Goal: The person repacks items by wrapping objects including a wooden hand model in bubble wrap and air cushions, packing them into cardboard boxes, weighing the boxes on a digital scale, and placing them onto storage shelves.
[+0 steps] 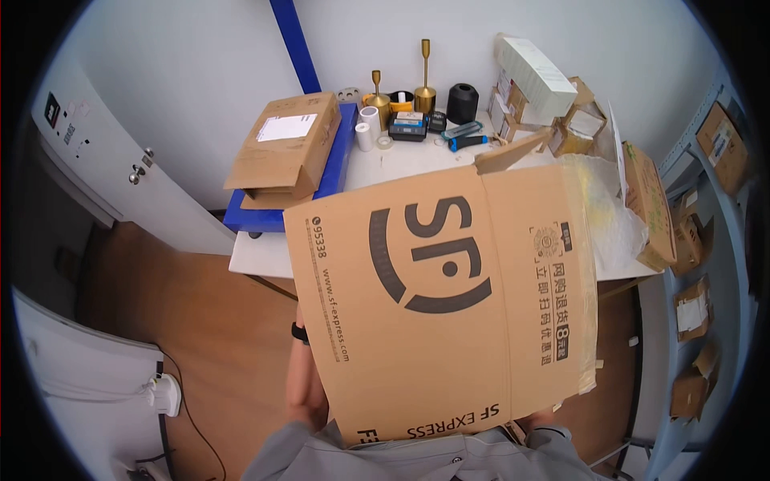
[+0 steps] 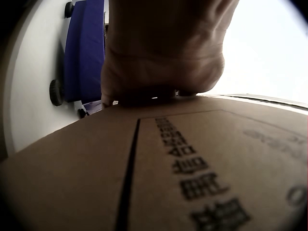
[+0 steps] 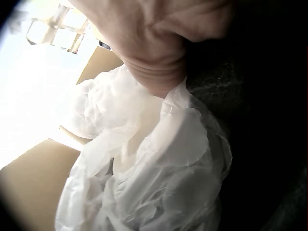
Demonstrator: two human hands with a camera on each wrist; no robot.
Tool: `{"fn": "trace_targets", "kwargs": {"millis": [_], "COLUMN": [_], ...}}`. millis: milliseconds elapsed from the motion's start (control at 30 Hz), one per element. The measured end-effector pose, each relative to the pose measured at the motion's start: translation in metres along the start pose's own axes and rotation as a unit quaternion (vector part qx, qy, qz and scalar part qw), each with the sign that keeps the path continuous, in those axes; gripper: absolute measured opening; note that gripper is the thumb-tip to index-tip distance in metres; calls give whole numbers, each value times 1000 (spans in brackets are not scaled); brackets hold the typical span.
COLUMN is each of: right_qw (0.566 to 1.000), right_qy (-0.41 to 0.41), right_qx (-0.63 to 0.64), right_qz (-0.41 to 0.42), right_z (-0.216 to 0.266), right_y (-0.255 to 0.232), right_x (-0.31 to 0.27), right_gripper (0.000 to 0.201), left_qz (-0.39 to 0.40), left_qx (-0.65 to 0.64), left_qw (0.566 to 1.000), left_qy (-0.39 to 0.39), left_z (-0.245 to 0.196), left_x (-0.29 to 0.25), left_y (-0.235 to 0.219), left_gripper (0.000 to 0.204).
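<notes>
Left wrist: carton (image 2: 159,168) against fingers (image 2: 107,99)

The carton (image 1: 409,353) reads "SF EXPRESS" and "95338".

Wrist-view edges cut off the left hand (image 2: 166,60) and right hand (image 3: 154,43); in the head view, the SF Express carton (image 1: 425,353) hid most of both.
</notes>
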State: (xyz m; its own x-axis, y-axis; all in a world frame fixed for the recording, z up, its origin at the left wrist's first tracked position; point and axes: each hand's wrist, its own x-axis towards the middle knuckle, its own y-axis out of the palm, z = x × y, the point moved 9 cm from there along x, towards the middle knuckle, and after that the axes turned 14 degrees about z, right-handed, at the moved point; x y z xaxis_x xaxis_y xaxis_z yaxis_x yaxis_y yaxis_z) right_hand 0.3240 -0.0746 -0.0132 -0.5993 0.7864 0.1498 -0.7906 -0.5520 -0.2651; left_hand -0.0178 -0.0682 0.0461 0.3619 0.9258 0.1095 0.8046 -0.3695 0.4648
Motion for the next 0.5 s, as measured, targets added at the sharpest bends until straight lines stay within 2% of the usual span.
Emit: {"fn": "trace_targets", "kwargs": {"millis": [233, 500], "right_qw": [998, 996], "right_qy": [32, 43], "right_qx": [57, 78], "right_qz": [-6, -21], "right_z": [-29, -40], "right_y": [38, 47], "right_x": [-48, -66], "right_gripper": [47, 47], "left_qz": [-20, -13], "left_qx": [-2, -6], "left_qw": [998, 996], "left_qy": [-59, -86], "left_z": [34, 51], "left_x": [-39, -36], "left_y": [6, 9], "left_gripper": [35, 34]}}
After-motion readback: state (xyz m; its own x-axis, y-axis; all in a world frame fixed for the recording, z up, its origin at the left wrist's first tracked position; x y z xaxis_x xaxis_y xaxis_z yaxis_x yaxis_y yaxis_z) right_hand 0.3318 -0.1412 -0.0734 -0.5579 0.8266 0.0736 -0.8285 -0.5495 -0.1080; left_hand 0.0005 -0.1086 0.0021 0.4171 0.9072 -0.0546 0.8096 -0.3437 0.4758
